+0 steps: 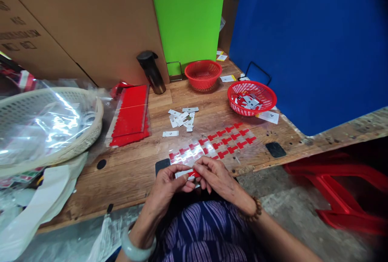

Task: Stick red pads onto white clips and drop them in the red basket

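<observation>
Close to the table's front edge, my left hand (168,184) pinches a small, flat whitish plate (181,174) between thumb and fingers. My right hand (217,176) is closed on a red sticker (194,174) lying over the plate's right end; fingers cover part of both. Just beyond my hands lies a clear sheet with rows of red T-shaped stickers (224,155). Farther back, several similar plates (183,119) sit in a loose pile, one apart from the rest (170,134).
Red baskets stand at the back (203,77) and right (251,110), the right one holding plates. Left are a stack of red sheets (130,110), a dark bottle (151,74) and a large white basket (97,126) with plastic bags. A blue panel (309,51) bounds the right.
</observation>
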`<state>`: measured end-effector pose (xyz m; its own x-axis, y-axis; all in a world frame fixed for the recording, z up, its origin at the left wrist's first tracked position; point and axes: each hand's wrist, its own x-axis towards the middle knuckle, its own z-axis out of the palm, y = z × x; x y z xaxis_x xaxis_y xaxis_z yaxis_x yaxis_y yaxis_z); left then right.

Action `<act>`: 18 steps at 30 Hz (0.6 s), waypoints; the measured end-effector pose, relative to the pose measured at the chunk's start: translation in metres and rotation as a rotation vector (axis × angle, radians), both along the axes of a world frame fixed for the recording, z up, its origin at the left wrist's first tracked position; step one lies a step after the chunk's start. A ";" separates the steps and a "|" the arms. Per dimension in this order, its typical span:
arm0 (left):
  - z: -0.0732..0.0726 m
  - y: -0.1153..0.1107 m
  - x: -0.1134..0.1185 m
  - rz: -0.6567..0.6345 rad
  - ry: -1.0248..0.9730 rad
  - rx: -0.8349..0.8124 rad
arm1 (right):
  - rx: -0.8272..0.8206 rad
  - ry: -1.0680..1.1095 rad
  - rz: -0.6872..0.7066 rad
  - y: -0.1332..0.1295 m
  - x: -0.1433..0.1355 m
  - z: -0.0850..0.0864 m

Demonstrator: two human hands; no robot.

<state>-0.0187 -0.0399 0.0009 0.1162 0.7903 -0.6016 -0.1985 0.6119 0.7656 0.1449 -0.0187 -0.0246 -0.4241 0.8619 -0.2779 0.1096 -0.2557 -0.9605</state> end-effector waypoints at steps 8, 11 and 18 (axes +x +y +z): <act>0.008 0.002 0.002 -0.030 0.036 0.002 | -0.084 0.102 0.019 0.002 -0.002 -0.001; 0.008 0.003 0.002 -0.031 0.055 0.001 | -0.071 0.140 0.025 0.001 -0.002 -0.001; -0.012 0.003 0.001 -0.107 0.112 0.062 | -0.077 0.097 0.023 -0.001 0.002 0.002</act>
